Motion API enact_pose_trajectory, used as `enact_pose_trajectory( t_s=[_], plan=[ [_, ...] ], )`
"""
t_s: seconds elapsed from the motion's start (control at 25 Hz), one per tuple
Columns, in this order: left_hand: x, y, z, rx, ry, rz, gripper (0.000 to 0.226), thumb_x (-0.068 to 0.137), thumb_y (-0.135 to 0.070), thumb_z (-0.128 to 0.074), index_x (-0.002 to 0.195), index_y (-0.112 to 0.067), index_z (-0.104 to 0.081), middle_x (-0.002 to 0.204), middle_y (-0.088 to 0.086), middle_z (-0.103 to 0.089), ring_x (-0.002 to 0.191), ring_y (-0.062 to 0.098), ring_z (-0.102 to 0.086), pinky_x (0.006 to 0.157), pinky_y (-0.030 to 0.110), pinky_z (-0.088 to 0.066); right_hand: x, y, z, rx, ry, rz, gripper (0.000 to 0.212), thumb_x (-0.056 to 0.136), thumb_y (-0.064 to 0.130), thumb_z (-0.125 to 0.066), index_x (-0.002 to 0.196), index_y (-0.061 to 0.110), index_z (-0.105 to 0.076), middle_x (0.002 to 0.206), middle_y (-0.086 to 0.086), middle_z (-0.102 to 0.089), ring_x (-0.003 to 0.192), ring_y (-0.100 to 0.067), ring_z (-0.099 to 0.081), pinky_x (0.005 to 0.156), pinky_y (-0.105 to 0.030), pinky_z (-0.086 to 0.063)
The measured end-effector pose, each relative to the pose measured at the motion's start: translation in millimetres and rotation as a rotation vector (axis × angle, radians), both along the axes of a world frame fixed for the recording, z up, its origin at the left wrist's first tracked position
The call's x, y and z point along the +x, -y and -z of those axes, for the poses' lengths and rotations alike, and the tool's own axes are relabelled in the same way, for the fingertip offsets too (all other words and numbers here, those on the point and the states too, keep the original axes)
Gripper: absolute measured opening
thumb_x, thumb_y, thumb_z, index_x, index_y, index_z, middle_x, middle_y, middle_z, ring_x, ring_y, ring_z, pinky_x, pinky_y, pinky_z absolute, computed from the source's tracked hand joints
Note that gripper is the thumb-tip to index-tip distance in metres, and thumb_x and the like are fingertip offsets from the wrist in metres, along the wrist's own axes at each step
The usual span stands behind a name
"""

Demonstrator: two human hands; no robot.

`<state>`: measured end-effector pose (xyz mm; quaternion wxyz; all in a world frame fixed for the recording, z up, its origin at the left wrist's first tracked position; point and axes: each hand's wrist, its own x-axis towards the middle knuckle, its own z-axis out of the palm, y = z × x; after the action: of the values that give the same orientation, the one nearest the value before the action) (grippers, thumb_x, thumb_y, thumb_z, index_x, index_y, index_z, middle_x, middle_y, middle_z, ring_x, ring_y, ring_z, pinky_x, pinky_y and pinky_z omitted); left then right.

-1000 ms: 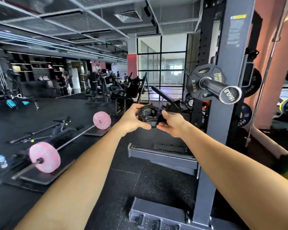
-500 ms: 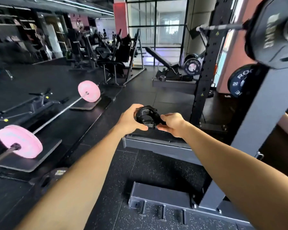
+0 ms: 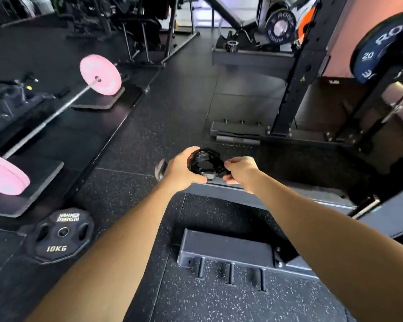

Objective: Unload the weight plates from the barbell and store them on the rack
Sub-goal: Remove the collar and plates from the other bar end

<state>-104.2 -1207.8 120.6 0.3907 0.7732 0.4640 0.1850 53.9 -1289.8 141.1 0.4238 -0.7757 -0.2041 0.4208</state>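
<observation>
Both my hands hold a black barbell collar out in front of me, low above the floor. My left hand grips its round body from the left, and my right hand pinches its lever end from the right. A black 10 kg plate lies flat on the floor at the lower left. A blue 20 kg plate hangs on the grey rack at the upper right. A barbell with pink plates rests on mats at the left.
The rack's grey base beam with several short pegs lies right below my arms. A second black plate and a bench stand at the back. Another collar sits on a far base beam. Black rubber flooring spreads between the barbell and the rack.
My view has tilted down from the rack's loaded sleeve to the floor. Both hands have kept hold of the collar and have lowered it. The 10 kg plate has come into view.
</observation>
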Motion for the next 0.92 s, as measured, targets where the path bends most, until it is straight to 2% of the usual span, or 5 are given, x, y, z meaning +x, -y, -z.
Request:
enact_pose_trajectory(
  t_s=[0.2, 0.32, 0.48, 0.72, 0.92],
  plan=[
    [13.6, -21.7, 47.0, -0.117, -0.007, 0.023, 0.095, 0.055, -0.010, -0.089, 0.138, -0.028, -0.046, 0.129, -0.003, -0.062, 0.117, 0.023, -0.058, 0.104, 0.043, -0.044, 10.2, -23.5, 44.9, -0.071, -0.020, -0.009, 0.018, 0.097, 0.012, -0.052, 0.108, 0.008, -0.066, 0.084, -0.011, -0.066, 0.059, -0.019, -0.063, 0.064, -0.030, -0.060],
    [16.6, -25.6, 54.3, -0.113, -0.026, 0.031, 0.093, 0.058, -0.013, -0.089, 0.139, -0.025, -0.045, 0.131, -0.001, -0.060, 0.119, 0.023, -0.056, 0.104, 0.042, -0.043, 13.3, -27.3, 54.4, -0.077, 0.023, -0.002, 0.020, 0.097, 0.012, -0.052, 0.111, 0.009, -0.066, 0.093, -0.010, -0.067, 0.058, -0.015, -0.063, 0.057, -0.026, -0.058],
    [13.7, -22.3, 51.9, -0.116, -0.068, 0.036, 0.094, 0.058, -0.017, -0.089, 0.139, -0.024, -0.041, 0.132, 0.000, -0.057, 0.122, 0.024, -0.053, 0.104, 0.040, -0.042, 15.0, -24.2, 53.2, -0.122, 0.102, -0.088, 0.025, 0.096, 0.017, -0.049, 0.114, 0.012, -0.066, 0.074, -0.003, -0.062, 0.057, -0.018, -0.058, 0.045, -0.025, -0.050],
    [2.8, 5.3, 4.8, -0.019, -0.074, 0.015, 0.106, 0.055, -0.042, -0.088, 0.144, -0.041, -0.030, 0.148, -0.005, -0.037, 0.122, 0.012, -0.042, 0.088, 0.026, -0.033, 20.5, 8.8, 9.3, -0.089, 0.694, -0.351, 0.049, 0.090, 0.043, -0.050, 0.136, 0.026, -0.048, 0.134, -0.003, -0.054, 0.110, -0.026, -0.058, 0.096, -0.040, -0.047],
    [-18.1, 69.0, -66.5, 0.067, -0.072, -0.006, 0.093, 0.048, -0.057, -0.079, 0.133, -0.045, -0.042, 0.142, -0.006, -0.043, 0.126, 0.018, -0.046, 0.099, 0.038, -0.040, 7.7, 73.8, -65.7, 0.039, 0.917, -0.413, 0.057, 0.084, 0.052, -0.057, 0.135, 0.027, -0.049, 0.142, 0.002, -0.048, 0.127, -0.024, -0.046, 0.105, -0.042, -0.037]
  ],
)
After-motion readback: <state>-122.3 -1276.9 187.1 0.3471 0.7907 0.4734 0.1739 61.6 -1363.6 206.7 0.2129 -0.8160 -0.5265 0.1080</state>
